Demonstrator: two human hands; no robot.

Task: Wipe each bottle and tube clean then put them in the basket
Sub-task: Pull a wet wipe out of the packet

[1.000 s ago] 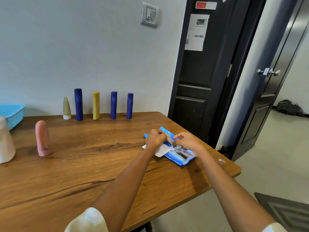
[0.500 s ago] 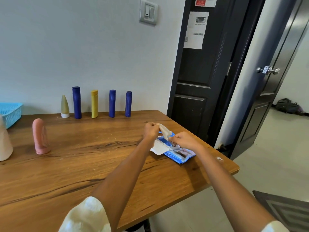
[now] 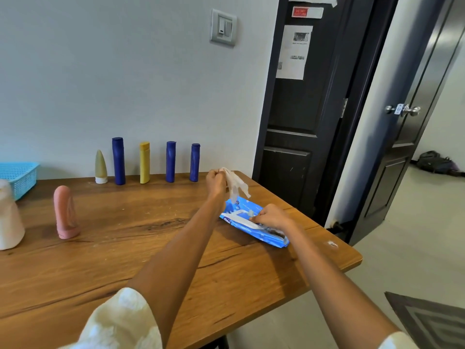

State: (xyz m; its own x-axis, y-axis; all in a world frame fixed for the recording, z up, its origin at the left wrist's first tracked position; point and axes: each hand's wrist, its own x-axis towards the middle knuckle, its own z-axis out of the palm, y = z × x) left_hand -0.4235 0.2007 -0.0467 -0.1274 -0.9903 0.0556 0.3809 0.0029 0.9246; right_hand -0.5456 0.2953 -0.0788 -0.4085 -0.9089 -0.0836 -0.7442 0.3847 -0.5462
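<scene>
A wooden table (image 3: 105,253) bears upright bottles (image 3: 118,161), a blue basket (image 3: 20,172) and a wipes pack (image 3: 251,225).

Single head cam, looks fwd/down across table (image 3: 105,263), close behind forearms.

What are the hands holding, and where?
The left hand pinches a wet wipe by its top end; the right hand grips the wipe pack at its flap.

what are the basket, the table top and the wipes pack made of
Basket: likely moulded plastic, blue, with a perforated lattice wall. Table top: wood or wood-look veneer, with brown grain and dark streaks. Wipes pack: soft plastic film, glossy blue, crinkled.
</scene>
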